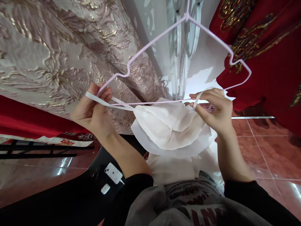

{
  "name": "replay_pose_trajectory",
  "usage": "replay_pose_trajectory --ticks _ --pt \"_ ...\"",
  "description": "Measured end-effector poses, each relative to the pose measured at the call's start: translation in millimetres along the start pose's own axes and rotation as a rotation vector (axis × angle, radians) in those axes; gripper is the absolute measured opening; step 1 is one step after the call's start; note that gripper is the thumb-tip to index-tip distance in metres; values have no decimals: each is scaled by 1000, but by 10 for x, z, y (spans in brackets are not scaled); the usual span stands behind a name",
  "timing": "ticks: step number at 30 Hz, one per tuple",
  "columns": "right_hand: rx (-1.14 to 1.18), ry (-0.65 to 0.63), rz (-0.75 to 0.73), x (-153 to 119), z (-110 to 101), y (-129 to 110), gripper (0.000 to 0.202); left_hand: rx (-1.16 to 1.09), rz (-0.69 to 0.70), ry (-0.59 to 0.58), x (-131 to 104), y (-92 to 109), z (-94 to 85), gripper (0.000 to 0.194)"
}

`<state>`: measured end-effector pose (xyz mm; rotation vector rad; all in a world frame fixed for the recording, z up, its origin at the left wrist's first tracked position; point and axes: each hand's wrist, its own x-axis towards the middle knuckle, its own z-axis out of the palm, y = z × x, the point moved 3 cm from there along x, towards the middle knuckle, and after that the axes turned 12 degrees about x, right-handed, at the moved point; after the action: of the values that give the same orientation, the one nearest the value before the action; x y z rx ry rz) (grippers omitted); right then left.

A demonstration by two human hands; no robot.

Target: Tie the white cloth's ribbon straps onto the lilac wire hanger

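Observation:
A pale pink hanger (155, 39) hangs in front of me, its thin bottom bar running level between my hands. Below the bar a white garment (162, 128) with layered ruffles drapes down toward my lap. At the hanger's left end, my left hand (96, 106) is closed round the hanger corner, with a white strap (101, 101) looped over its fingers. My right hand (213, 106) pinches the other white strap (198, 99) beside the bar, short of the hanger's right end.
Pinkish embossed fabric (58, 62) hangs at the left, red fabric with gold trim (270, 66) at the right. White metalwork (180, 56) stands behind the hanger. A black seat (82, 188) holds a phone (113, 173) and a small white case (105, 188).

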<state>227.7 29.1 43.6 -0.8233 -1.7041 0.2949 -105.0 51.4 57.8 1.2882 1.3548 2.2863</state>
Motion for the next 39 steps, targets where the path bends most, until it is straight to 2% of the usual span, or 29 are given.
replay_pose_trajectory --ticks 2,4,7,11,14,16,17,20,23,25,28,29,30,32,34,36,39 --pt "-27 12 -11 -4 -7 9 12 22 43 -93 40 45 -10 43" --pt "-60 18 -31 -6 -14 17 13 68 140 -239 68 138 39 46" --pt "-109 13 -59 -14 -11 21 16 189 275 -444 113 336 208 47" --pt "-109 16 -67 -41 -16 26 14 396 342 -610 197 524 453 33" --pt "-88 0 -80 -62 -28 32 13 428 326 -550 248 451 480 32" --pt "-79 -16 -76 -72 -26 37 14 329 200 -451 221 284 416 28" --pt "-75 -19 -71 -77 -20 37 15 234 92 -418 171 177 381 24" --pt "-67 -7 -53 -90 12 28 17 -121 -212 -337 -119 -97 321 19" --pt "-53 40 -48 -107 7 50 20 -382 -322 -264 -421 -196 353 26" --pt "-20 197 -84 -117 -103 113 25 -436 -314 -229 -505 -190 389 29" --pt "39 578 -145 -121 -431 294 27 -423 -306 -204 -441 -152 409 27" --pt "55 661 -150 -105 -542 361 27 -415 -314 -192 -393 -140 403 27" --pt "68 685 -138 -71 -633 419 26 -402 -327 -186 -344 -130 395 27" --pt "96 608 -83 45 -750 481 27 -378 -357 -191 -264 -114 384 32" --pt "110 455 -3 196 -781 445 27 -362 -380 -209 -221 -104 385 39" --pt "102 320 59 352 -767 319 24 -356 -397 -218 -212 -110 391 42" --pt "-34 126 100 545 -729 70 14 -366 -429 -232 -242 -152 400 40"
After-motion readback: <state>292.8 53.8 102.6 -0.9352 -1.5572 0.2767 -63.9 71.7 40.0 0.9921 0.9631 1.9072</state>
